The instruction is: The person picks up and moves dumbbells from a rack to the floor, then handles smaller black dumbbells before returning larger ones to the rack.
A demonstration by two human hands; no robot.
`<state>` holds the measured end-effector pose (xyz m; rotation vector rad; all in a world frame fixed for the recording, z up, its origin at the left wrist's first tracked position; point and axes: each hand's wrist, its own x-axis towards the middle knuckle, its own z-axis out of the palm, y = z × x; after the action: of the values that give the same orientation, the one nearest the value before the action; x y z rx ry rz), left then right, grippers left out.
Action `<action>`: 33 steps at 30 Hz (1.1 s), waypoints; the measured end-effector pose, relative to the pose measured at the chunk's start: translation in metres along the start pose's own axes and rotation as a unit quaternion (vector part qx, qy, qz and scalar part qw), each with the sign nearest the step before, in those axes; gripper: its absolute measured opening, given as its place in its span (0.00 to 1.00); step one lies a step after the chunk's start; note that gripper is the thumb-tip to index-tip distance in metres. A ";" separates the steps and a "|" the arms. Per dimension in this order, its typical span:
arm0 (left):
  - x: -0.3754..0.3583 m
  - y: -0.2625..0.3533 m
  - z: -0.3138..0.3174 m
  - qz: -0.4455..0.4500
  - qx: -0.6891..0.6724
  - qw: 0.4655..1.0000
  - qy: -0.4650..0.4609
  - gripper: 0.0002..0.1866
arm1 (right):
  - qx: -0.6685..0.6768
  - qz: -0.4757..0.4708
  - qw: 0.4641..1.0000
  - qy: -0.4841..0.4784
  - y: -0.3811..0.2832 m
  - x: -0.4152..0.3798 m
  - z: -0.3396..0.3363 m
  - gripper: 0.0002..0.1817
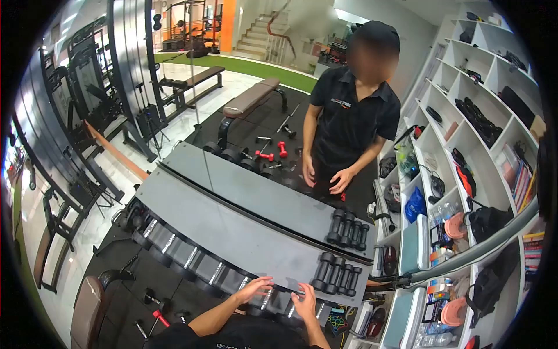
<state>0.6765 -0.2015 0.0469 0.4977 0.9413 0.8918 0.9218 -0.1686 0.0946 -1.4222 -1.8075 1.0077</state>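
My left hand (254, 289) hovers by the near edge of a long grey board (232, 227), fingers spread and holding nothing. To its right, my right hand (303, 301) is raised with fingers apart, also holding nothing. Just beyond my right hand, several black dumbbells (337, 274) lie side by side at the board's right end. A matching row of black dumbbells (348, 229) lies at the right end of a second grey board (267, 195) farther away. Below the near board, a rack row of larger dumbbells with silver handles (216, 273) runs under my hands.
Across the boards stands a person (353, 116) in a dark shirt and cap, both hands low. White shelves (465, 104) full of items line the right side. Red dumbbells (282, 149) and a bench (253, 98) are behind the boards. Cable machines (131, 75) stand left.
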 end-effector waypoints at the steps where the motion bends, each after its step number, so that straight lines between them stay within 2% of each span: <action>1: -0.008 0.003 -0.002 0.013 -0.012 1.000 -0.007 0.30 | 0.009 -0.005 1.000 -0.008 -0.007 0.000 0.005 0.25; 10: -0.064 0.001 -0.017 0.079 -0.058 0.995 -0.022 0.31 | 0.044 -0.036 0.993 -0.106 -0.049 -0.017 0.039 0.31; 17: -0.098 -0.012 -0.017 0.151 -0.072 0.984 0.059 0.33 | 0.091 -0.060 0.971 -0.213 -0.062 -0.026 0.047 0.34; 23: -0.136 -0.035 0.024 0.218 -0.132 0.959 0.121 0.34 | 0.116 -0.118 0.924 -0.345 -0.070 -0.023 0.036 0.42; 27: -0.165 -0.068 0.051 0.246 -0.165 0.939 0.174 0.32 | 0.164 -0.107 0.892 -0.407 -0.062 -0.028 0.036 0.47; 29: -0.185 -0.089 0.061 0.276 -0.178 0.921 0.208 0.33 | 0.187 -0.072 0.876 -0.439 -0.055 -0.033 0.040 0.47; 33: -0.224 -0.129 0.071 0.330 -0.208 0.874 0.289 0.34 | 0.246 -0.034 0.816 -0.523 -0.073 -0.054 0.040 0.44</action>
<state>0.7288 -0.4591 0.0992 0.1610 1.0836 1.8951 0.8639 -0.2381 0.1353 -0.4304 -1.9754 2.2989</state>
